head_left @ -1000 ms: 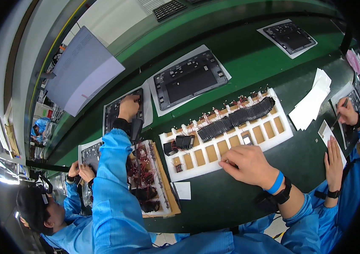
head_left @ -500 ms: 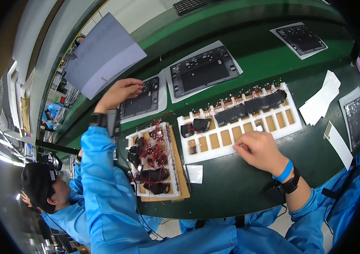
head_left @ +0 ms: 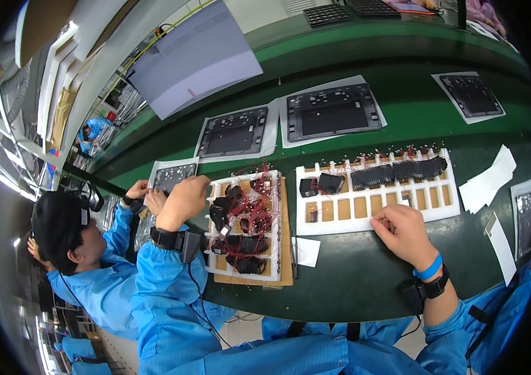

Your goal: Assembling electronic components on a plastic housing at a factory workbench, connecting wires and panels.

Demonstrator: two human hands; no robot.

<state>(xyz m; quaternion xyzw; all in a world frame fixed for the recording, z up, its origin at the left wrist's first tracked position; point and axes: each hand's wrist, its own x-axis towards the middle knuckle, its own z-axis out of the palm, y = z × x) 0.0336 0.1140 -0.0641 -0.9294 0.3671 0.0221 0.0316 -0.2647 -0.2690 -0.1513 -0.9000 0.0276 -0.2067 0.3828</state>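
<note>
My left hand hangs above the bench just left of a white foam tray heaped with red-wired black parts. Its fingers point toward the tray's far left corner, but the fingertips are mostly hidden. At the front edge of a second foam tray, my right hand is closed, thumb against curled fingers. Whatever it may hold is too small to name. A row of black flat parts with red wires fills that tray's far compartments, and a small part lies in a near-left one.
Dark tablet-like housings lie on white sheets at the back, another farther right. A co-worker's hand is by a smaller housing at left. White papers lie at right, and a grey sheet stands behind.
My left hand has come back from the housing behind the tray toward me. My right hand stays at the second tray's front edge. The whole view has shifted, bringing the co-worker's hands into sight.
</note>
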